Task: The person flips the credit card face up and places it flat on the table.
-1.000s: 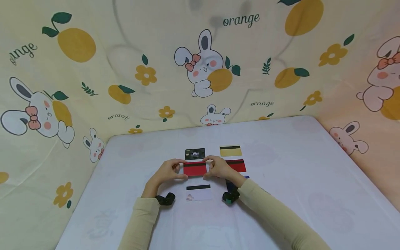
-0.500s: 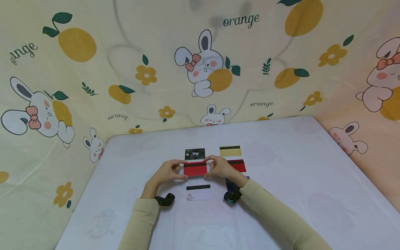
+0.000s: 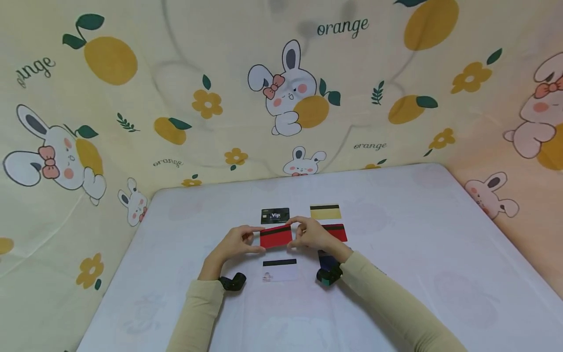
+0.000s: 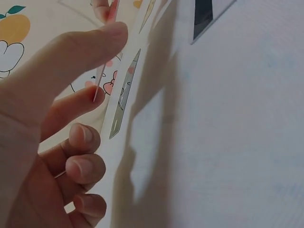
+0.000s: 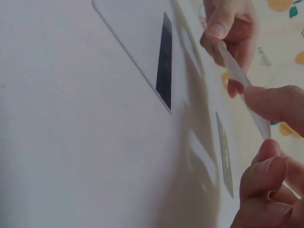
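Both hands hold a red card with a black stripe along its upper part, one at each short side. My left hand pinches the left end between thumb and index finger, the other fingers curled in the left wrist view. The right hand pinches the right end. Both wrist views show the card off the table, seen nearly edge-on. In the head view its right end sits a little higher than its left. Just behind it lies a black Vip card; a white card with a black stripe lies in front.
To the right lie a gold card, another red card partly behind the right hand, and a dark blue card mostly covered by the right wrist and its camera. A white cloth covers the table; a printed curtain hangs behind it.
The held red card has gone from level to slightly tilted, its right end rising. The right hand has shifted slightly; the left hand looks nearly still. The other cards lie as before.
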`<state>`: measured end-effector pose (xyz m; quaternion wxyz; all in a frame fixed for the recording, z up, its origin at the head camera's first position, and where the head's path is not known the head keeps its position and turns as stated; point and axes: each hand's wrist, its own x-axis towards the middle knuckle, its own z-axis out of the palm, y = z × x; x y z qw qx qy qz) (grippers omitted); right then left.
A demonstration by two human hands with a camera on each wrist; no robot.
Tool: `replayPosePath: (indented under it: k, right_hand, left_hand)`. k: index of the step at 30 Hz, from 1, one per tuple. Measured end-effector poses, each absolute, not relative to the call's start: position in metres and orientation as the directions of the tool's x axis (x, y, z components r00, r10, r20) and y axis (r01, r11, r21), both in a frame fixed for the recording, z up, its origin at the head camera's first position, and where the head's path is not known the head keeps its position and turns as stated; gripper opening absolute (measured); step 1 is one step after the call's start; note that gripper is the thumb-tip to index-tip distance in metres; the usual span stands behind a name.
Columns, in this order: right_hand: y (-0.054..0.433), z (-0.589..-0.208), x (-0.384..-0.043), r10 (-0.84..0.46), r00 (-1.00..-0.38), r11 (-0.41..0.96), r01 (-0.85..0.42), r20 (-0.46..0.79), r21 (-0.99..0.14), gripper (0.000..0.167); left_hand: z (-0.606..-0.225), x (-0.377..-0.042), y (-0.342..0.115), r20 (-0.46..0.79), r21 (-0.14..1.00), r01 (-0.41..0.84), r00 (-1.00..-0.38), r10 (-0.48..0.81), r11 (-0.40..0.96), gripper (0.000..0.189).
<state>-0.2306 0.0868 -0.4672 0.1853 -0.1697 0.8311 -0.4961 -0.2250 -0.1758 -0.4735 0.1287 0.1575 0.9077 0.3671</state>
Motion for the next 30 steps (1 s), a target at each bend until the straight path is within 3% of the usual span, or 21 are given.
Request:
replayPosePath:
  k: [18,30]
  right_hand:
    - [0.0883,-0.465,-0.2312,-0.518,-0.855,0.323,-0.154,-0.038,-0.934,0.056]
    - [0.0887,-0.4603,-0.228,-0.499,-0.866,0.266,-0.107,-0.042,-0.958,0.055]
  left_hand:
    - [-0.4754,-0.2221,-0.1705,-0.113,0.708,0.205,-0.912,0.395,0.676,0.061]
    - [-0.473,-0.2206,-0.1658,-0.09,0.71,0.226,-0.91,0.405,0.666,0.061]
